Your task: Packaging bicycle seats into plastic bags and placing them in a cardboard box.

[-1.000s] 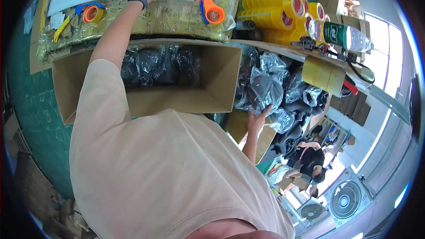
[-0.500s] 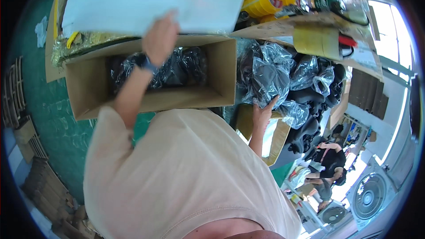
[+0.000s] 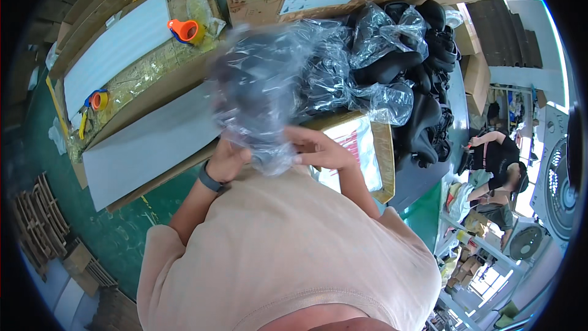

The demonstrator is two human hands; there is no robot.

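"What is nearest?"

"A soft beige shirt (image 3: pixel 294 233), then two bare hands. The left hand (image 3: pixel 229 160), with a dark smooth band (image 3: pixel 210 179) at its wrist, has its grip closed on the lower edge of a bag (image 3: pixel 257 89). The right hand (image 3: pixel 324 150) touches the bag's lower right side, thumb and fingers parted; whether it pinches the plastic, I cannot tell."

"And the bag?"

"Crinkly clear plastic around something black and rounded, blurred. It is upright in front of the chest, between the hands."

"What lies around it?"

"Near the right hand, a tan box (image 3: pixel 386 165) holds shiny white sheets with red marks. To the left is a smooth, flat, pale grey panel (image 3: pixel 150 144). On the dark surface (image 3: pixel 422 182) to the right, curved black seats (image 3: pixel 422 119) are heaped, some in glossy plastic."

"Farther off?"

"An orange plastic tape cutter (image 3: pixel 187 32) sits beside a long white sheet (image 3: pixel 116 55). At far right, a person (image 3: pixel 499 156) in black is near a round, ribbed fan (image 3: pixel 558 178)."
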